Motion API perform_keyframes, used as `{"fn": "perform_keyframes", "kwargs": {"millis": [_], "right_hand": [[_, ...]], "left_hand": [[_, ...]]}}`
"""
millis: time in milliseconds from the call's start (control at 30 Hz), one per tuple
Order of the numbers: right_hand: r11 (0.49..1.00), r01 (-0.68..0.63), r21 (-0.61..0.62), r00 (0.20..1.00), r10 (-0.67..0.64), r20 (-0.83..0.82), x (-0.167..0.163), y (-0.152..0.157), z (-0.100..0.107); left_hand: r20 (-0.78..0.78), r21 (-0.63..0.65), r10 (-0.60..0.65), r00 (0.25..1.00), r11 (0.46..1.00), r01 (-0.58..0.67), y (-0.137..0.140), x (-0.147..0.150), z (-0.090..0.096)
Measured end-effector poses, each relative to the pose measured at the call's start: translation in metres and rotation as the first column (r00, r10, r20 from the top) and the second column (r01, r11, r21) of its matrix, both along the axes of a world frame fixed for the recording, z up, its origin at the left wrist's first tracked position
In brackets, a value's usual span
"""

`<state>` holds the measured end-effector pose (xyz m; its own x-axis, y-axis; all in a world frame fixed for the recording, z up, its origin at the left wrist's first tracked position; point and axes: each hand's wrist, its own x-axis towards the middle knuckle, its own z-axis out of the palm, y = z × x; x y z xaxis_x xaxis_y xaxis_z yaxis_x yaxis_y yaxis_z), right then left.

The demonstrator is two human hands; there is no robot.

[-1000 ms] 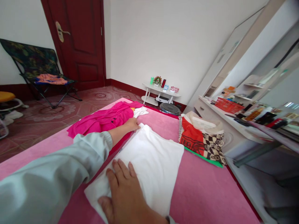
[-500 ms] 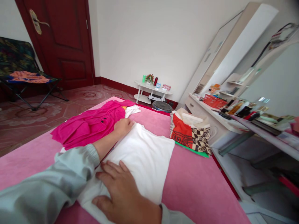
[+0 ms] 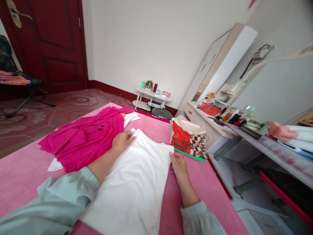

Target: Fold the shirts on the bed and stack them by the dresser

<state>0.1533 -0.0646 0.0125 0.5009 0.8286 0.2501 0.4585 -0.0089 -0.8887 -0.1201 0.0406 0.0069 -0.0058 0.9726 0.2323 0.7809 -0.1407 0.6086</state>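
A white garment lies spread out and lightly wrinkled on the pink bedspread; its exact kind does not show. My left hand is closed at its far left edge, fingers curled on the fabric. At the far right corner, my right hand pinches the edge between thumb and fingers. Just left of my left arm lies a crumpled magenta garment with dark buttons, some white cloth showing from under it. Beyond my right hand is a stack of folded clothes in red, checkered and green.
A white dressing table with bottles and a red basket runs along the right. Past the bed's far edge stand a low white shelf and a round dark lid-like object. A folding chair holds orange cloth at left.
My right hand has gone from lying flat on the near part of the white garment to gripping its far right corner. My left hand stays at the far left edge. The view has turned rightward.
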Motion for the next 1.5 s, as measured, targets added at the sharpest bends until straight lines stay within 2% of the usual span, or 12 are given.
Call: {"fn": "perform_keyframes", "kwargs": {"millis": [233, 333, 467, 567, 667, 767, 867, 967, 1033, 1233, 1333, 1500], "right_hand": [[0.999, -0.031, 0.017, 0.995, 0.029, 0.092, -0.003, 0.018, -0.003], [0.994, -0.079, 0.080, 0.982, 0.092, -0.167, -0.009, 0.026, 0.001], [0.978, -0.201, 0.051, 0.784, 0.192, -0.590, -0.021, 0.035, 0.007], [0.962, -0.263, 0.069, 0.690, 0.238, -0.684, -0.024, 0.041, 0.006], [0.985, -0.161, 0.057, 0.721, 0.156, -0.675, -0.019, 0.046, -0.006], [0.995, -0.099, 0.026, 0.858, 0.099, -0.504, -0.013, 0.047, -0.016], [0.997, -0.062, 0.045, 0.997, 0.064, -0.043, -0.013, 0.039, -0.010], [0.991, -0.088, 0.103, 0.883, 0.030, 0.469, -0.025, 0.024, 0.007], [0.979, -0.184, 0.082, 0.779, 0.095, 0.620, -0.039, 0.015, 0.016], [0.879, -0.435, -0.196, 0.575, 0.438, 0.691, -0.068, 0.004, 0.008], [0.888, -0.247, -0.388, 0.575, 0.457, 0.679, -0.058, 0.008, -0.005], [0.905, -0.026, -0.424, 0.605, 0.352, 0.715, -0.043, 0.019, -0.014]], "left_hand": [[0.131, 0.119, -0.093, 0.987, 0.990, 0.077, 0.011, -0.001, -0.014], [0.267, 0.139, -0.116, 0.957, 0.987, 0.081, 0.014, -0.001, -0.016], [0.462, 0.123, -0.071, 0.884, 0.992, 0.016, 0.015, -0.002, -0.016], [0.502, 0.078, -0.022, 0.864, 0.997, -0.020, 0.015, -0.003, -0.017], [0.511, 0.031, 0.012, 0.859, 0.999, -0.032, 0.016, -0.004, -0.019], [0.492, 0.017, 0.012, 0.871, 1.000, -0.023, 0.018, -0.005, -0.022], [0.418, 0.054, -0.051, 0.907, 0.998, 0.031, 0.018, -0.007, -0.021], [0.173, 0.177, -0.098, 0.980, 0.982, 0.067, 0.011, -0.008, -0.007], [-0.019, 0.257, -0.100, 0.995, 0.961, 0.102, 0.004, -0.006, 0.008], [-0.081, -0.047, -0.513, 0.855, 0.859, 0.510, -0.018, 0.021, 0.026], [-0.060, -0.116, -0.593, 0.803, 0.803, 0.584, -0.023, 0.024, 0.013], [-0.050, -0.133, -0.548, 0.835, 0.832, 0.538, -0.021, 0.013, -0.001]]}}
